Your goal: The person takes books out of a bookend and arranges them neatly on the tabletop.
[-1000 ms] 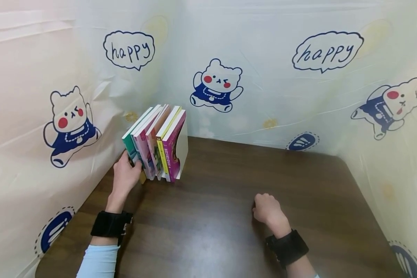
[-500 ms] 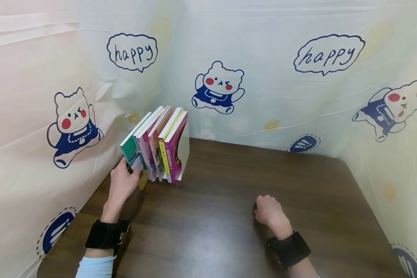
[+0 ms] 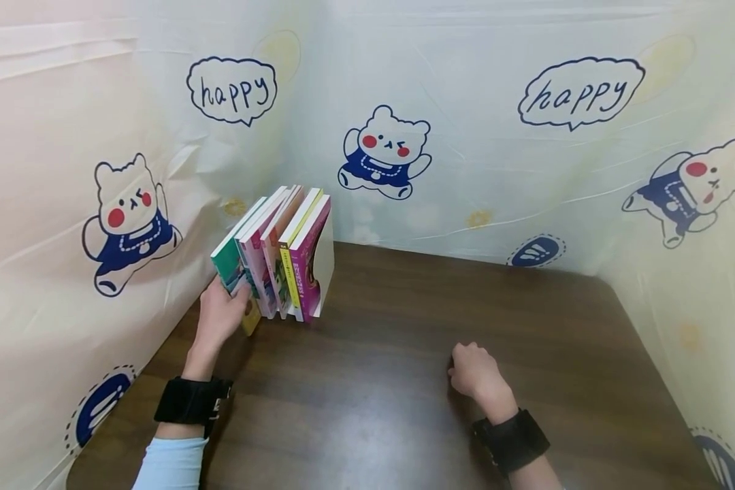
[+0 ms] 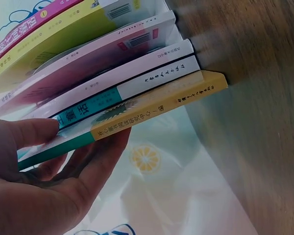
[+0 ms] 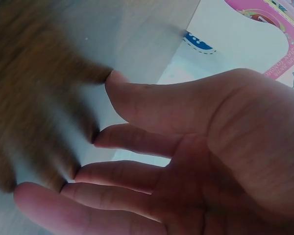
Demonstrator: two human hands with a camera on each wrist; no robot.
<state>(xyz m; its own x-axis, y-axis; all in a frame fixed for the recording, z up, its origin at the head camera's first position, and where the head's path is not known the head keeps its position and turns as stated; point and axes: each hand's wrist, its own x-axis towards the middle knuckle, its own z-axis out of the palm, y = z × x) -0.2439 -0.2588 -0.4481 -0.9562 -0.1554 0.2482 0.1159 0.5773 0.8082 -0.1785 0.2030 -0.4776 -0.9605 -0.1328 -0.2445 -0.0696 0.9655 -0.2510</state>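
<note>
Several thin books stand in a slightly leaning row at the table's far left, in the head view. My left hand holds the outermost one, a green-and-yellow book, at the row's left end. In the left wrist view its green and yellow spine runs between my thumb and the fingers behind it. A teal-and-white book is right beside it. My right hand rests on the table, holding nothing; the right wrist view shows loosely bent fingers with tips on the tabletop.
A white bookend panel with a curved cutout stands at the row's right end, against a magenta book. The brown wooden table has printed cloth hanging along its back and sides.
The green-and-yellow book has shifted a little toward me and left, its top sitting lower than a second ago, with my left hand on it. My right hand has stayed put.
</note>
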